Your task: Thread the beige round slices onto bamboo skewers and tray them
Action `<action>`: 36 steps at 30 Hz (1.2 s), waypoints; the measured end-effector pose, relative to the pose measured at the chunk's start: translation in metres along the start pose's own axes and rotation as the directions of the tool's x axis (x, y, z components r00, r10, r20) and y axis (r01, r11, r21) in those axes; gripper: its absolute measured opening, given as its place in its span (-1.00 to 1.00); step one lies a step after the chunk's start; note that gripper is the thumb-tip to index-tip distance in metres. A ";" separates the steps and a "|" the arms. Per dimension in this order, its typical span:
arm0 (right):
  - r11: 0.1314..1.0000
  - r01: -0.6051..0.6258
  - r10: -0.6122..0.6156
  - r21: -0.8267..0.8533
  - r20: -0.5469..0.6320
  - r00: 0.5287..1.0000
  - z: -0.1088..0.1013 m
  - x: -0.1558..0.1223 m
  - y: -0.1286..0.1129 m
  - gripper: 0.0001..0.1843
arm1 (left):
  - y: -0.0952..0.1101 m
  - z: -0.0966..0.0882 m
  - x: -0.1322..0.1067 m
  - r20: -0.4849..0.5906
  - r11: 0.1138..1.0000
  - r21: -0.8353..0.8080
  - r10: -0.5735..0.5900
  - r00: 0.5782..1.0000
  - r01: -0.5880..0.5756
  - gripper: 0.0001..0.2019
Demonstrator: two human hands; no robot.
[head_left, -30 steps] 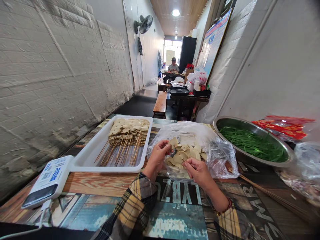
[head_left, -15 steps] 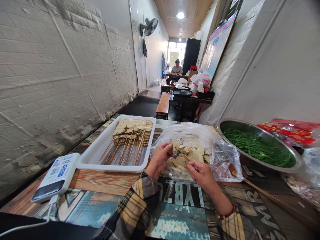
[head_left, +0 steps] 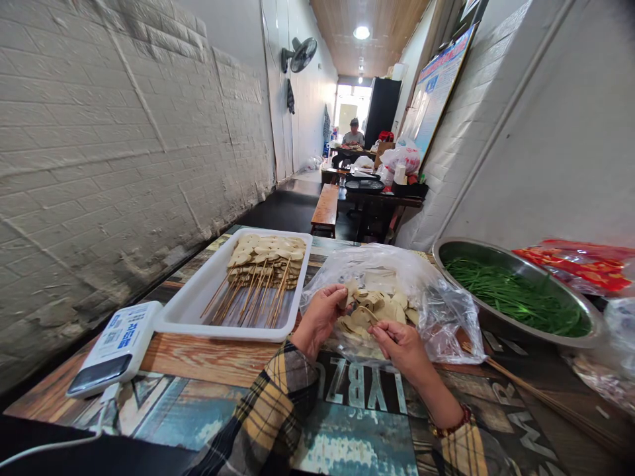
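My left hand [head_left: 321,316] is closed on a beige food slice [head_left: 352,287], pinching it above an open clear plastic bag [head_left: 436,311] full of such slices. My right hand [head_left: 399,341] is closed around a thin bamboo skewer [head_left: 370,315] whose tip points toward that slice. Both hands hover over the near edge of the bag. To the left, a white tray [head_left: 198,301] holds several finished skewers of slices [head_left: 265,261] stacked at its far end.
A steel bowl [head_left: 590,330] of green stems stands at the right, with red packets [head_left: 580,264] behind it. Loose bamboo skewers [head_left: 546,396] lie at the right. A white device [head_left: 115,345] sits at the left. Far down the room a person sits at a table.
The view has shifted slightly. My left hand has turned the slice nearer to my right hand, and the skewer tip now shows between them.
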State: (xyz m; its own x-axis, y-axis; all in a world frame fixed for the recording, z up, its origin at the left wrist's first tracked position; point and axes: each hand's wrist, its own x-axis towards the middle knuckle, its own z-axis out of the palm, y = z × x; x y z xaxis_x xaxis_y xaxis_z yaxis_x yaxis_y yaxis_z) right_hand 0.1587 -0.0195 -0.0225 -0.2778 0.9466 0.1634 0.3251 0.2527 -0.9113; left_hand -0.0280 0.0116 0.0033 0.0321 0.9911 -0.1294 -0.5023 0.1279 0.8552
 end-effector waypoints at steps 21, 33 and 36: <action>0.990 -0.044 0.043 0.134 0.010 0.999 0.007 -0.001 0.003 -0.61 | -0.004 0.001 0.003 -0.042 0.774 0.523 0.442 0.896 -0.357 -0.84; 0.969 -0.075 0.074 0.234 0.014 0.997 0.009 0.002 0.005 -0.52 | -0.002 0.003 0.000 0.012 0.702 0.622 0.434 0.901 -0.347 -0.84; 0.948 -0.127 0.125 0.290 0.024 0.992 0.009 0.002 0.002 -0.46 | -0.002 0.003 -0.001 0.040 0.723 0.603 0.395 0.918 -0.337 -0.84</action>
State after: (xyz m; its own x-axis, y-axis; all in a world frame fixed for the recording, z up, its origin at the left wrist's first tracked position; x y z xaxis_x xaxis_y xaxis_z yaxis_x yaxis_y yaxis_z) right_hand 0.1503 -0.0189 -0.0270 -0.2564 0.9658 0.0388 0.0811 0.0615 -0.9948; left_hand -0.0245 0.0106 0.0036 -0.1346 0.9616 0.2391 0.1468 -0.2193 0.9645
